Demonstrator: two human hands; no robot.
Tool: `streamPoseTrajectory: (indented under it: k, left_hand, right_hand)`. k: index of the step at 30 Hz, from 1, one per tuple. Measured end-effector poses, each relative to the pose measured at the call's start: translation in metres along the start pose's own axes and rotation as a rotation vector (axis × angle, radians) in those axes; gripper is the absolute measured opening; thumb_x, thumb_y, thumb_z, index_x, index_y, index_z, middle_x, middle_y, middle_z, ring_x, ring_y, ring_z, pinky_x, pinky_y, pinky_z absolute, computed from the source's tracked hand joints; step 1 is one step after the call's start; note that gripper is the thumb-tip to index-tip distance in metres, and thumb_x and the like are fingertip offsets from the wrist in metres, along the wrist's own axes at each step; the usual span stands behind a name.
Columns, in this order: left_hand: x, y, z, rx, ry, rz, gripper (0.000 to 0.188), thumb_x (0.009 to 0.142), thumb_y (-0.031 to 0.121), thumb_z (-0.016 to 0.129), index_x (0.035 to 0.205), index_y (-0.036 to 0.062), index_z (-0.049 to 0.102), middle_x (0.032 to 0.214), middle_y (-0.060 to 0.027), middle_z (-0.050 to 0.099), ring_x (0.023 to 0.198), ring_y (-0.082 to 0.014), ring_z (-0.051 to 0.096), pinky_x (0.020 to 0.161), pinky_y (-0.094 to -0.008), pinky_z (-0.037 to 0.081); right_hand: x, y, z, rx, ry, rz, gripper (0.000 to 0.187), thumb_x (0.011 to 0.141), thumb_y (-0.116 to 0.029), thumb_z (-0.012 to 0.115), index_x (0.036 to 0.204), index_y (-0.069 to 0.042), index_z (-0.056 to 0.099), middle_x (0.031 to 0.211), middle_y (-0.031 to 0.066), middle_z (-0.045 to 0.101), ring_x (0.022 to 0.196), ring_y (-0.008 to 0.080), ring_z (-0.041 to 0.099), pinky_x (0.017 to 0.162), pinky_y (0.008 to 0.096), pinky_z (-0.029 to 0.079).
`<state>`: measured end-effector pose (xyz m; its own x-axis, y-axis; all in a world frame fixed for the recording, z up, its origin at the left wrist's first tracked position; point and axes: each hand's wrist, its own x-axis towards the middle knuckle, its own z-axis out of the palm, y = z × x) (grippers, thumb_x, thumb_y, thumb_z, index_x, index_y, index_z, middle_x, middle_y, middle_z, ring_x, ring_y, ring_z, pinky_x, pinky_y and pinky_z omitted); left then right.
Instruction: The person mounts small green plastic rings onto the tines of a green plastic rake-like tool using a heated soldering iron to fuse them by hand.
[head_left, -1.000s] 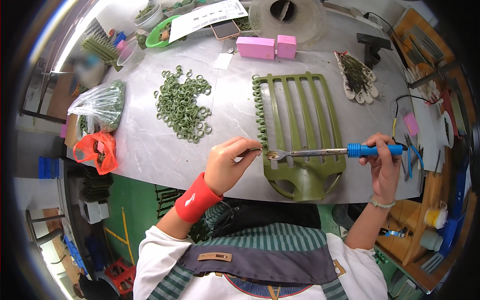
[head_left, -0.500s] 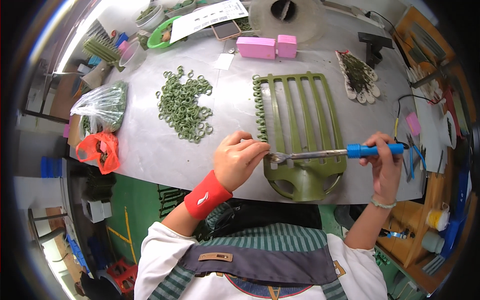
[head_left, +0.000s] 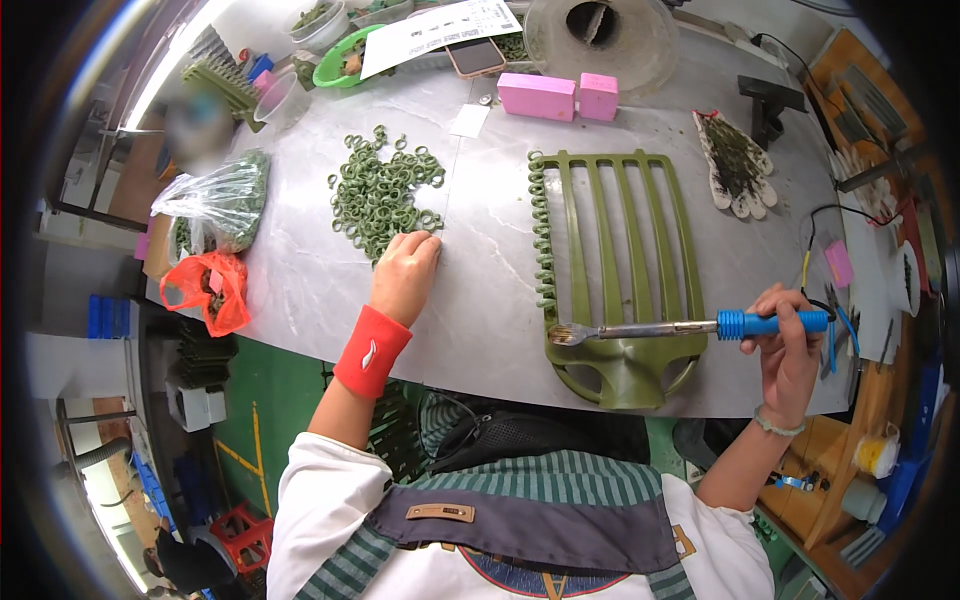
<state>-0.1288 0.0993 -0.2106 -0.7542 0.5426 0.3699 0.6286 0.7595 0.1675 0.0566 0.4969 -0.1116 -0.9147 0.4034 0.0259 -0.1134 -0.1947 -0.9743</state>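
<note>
My left hand [head_left: 405, 275], with a red wristband, is at the near right edge of a pile of small green rings [head_left: 375, 195]. Its fingers are pressed together and hide whatever may be between them. My right hand [head_left: 785, 345] is wrapped round the blue handle of a soldering iron [head_left: 690, 328]. The iron's broad, spoon-like metal tip lies over the lower left part of a green slatted plastic frame [head_left: 625, 355]. A row of green rings [head_left: 542, 240] runs down the frame's left side bar.
Bags of green pieces [head_left: 235, 205] and an orange-red bag [head_left: 215, 290] sit at the left. Pink blocks [head_left: 540, 97], a phone [head_left: 476, 57] and a paper sheet [head_left: 440, 35] lie at the back. On the right are a stained glove [head_left: 738, 165], a black stand [head_left: 770, 100] and blue-handled pliers [head_left: 845, 325].
My left hand has moved left from the iron's tip and the frame to the ring pile. The right hand still holds the iron, a little lower and farther right in the picture.
</note>
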Motion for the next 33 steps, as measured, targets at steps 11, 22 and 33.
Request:
streamPoseTrajectory:
  k: [11,22,33]
  left_hand:
    - [0.001,0.107,-0.042,-0.740,-0.063,-0.092,0.018,0.080,-0.007,0.070,0.096,0.0003,0.070,0.089,-0.0095,0.070,0.074,-0.0141,0.067,0.067,-0.0251,0.056]
    - [0.002,0.127,-0.015,-0.438,0.096,0.175,0.011,0.076,0.011,0.074,0.086,0.0096,0.071,0.079,-0.0018,0.070,0.079,-0.0207,0.063,0.069,-0.0329,0.051]
    - [0.025,0.086,-0.025,-0.536,0.119,-0.075,0.011,0.080,0.000,0.071,0.090,0.0043,0.068,0.082,-0.0078,0.066,0.066,-0.0179,0.060,0.055,-0.0283,0.048]
  right_hand:
    - [-0.002,0.003,-0.003,-0.028,0.065,0.018,0.019,0.092,-0.019,0.063,0.087,0.000,0.063,0.084,0.0075,0.061,0.063,0.0145,0.062,0.050,0.0239,0.052]
    - [0.002,0.013,0.011,0.005,0.036,0.082,0.017,0.092,-0.017,0.063,0.090,0.000,0.064,0.081,0.0100,0.065,0.059,0.0167,0.064,0.053,0.0263,0.052]
    - [0.000,-0.007,-0.020,-0.035,0.090,-0.019,0.019,0.092,-0.018,0.061,0.086,0.000,0.063,0.085,0.0069,0.059,0.061,0.0125,0.059,0.048,0.0220,0.051]
